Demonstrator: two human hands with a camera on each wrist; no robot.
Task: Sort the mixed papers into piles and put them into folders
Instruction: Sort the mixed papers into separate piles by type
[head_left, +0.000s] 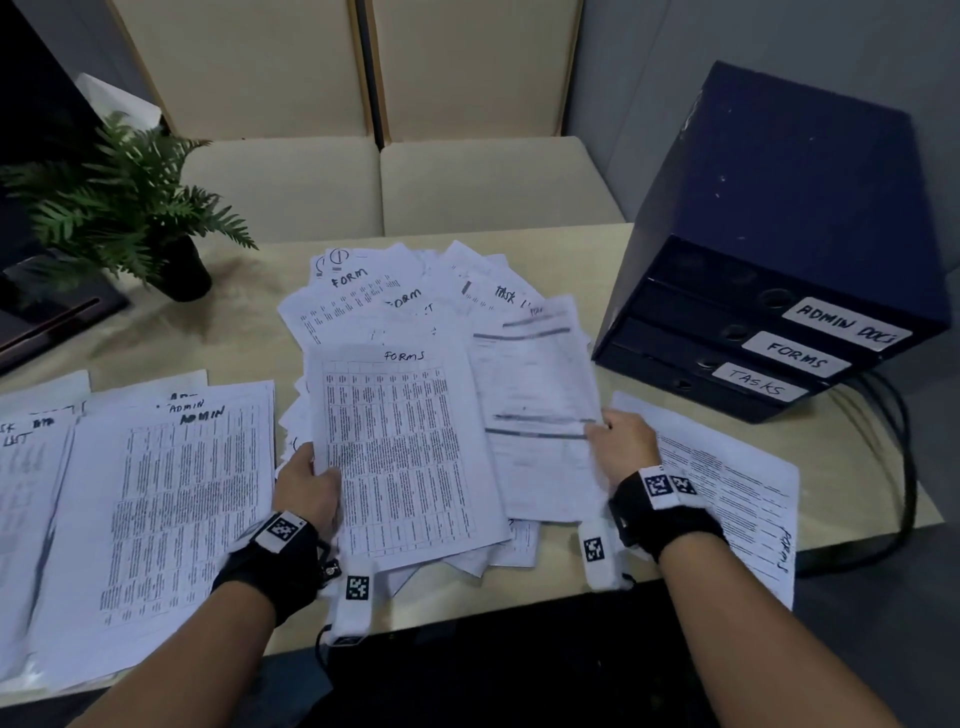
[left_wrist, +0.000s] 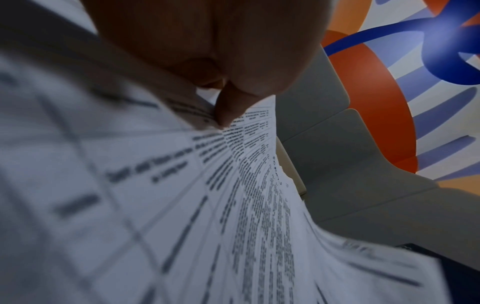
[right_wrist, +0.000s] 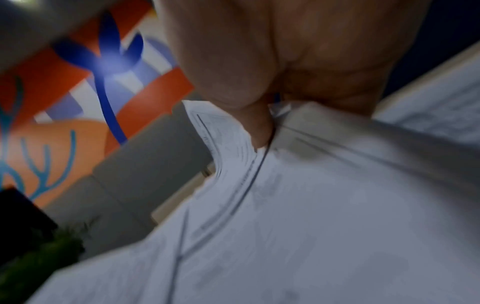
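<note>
My left grip (head_left: 306, 488) pinches the left edge of the FORMS sheet (head_left: 400, 452), a printed table with that word handwritten on top. The thumb (left_wrist: 228, 111) is on top with the fingers under, and the sheet is held up off the heap. My right grip (head_left: 621, 447) pinches the right edge of a blurred sheet (head_left: 540, 415), thumb on top, paper curling up beside it. I can't read its heading.

Both sheets lie side by side between the two grips. Beyond them the mixed paper heap (head_left: 395, 301) fans out on the surface (head_left: 249, 322), with FORM and TASK legible on top. Just left of the left grip is the ADMIN pile (head_left: 176, 499), and past that a task list pile (head_left: 26, 493). Right of the right grip, partly under the wrist, is a forms pile (head_left: 737, 499), turned sideways.

Beyond the right grip stands a dark blue drawer box (head_left: 779, 208) with drawers labelled ADMIN DOC, FORMS, TASKS. Black cables (head_left: 904, 467) run beside it. Well beyond the left grip is a potted fern (head_left: 119, 208).
</note>
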